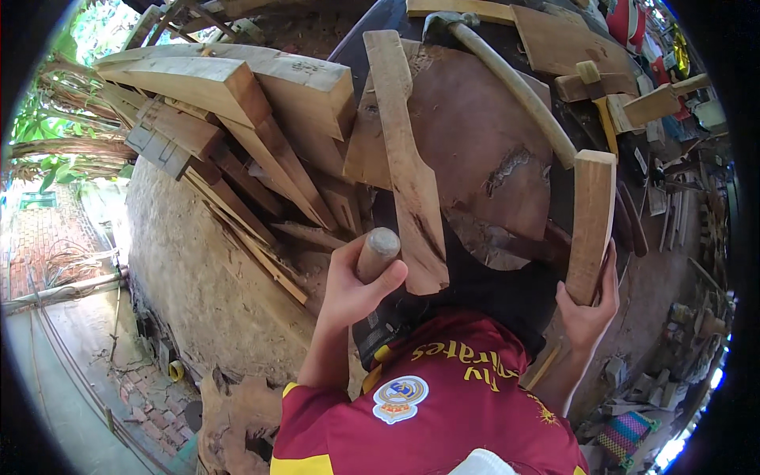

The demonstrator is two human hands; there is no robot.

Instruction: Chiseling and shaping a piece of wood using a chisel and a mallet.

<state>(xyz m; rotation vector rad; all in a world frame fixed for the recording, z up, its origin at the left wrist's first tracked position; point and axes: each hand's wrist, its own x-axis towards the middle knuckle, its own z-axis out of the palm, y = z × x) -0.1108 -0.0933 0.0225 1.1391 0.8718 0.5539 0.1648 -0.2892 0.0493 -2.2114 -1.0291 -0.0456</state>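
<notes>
My left hand [354, 286] is closed round a thick cylindrical handle [378, 249] with a pale grey round end facing up; its lower part is hidden. My right hand [590, 318] grips the lower end of a squared wooden block [592, 226], held upright with the thumb on one side and fingers on the other. Between the hands a long, notched piece of wood [405, 154] runs from my lap towards the far side, its near end close to my left thumb. Beyond it lies a broad reddish-brown wooden slab [483, 134].
Thick sawn beams [206, 87] are stacked at the left. A tool with a metal head and long curved wooden handle [514, 83] rests across the slab. A wooden mallet-like piece [590, 75] and offcuts lie far right. A woven multicoloured bag [625, 435] sits lower right.
</notes>
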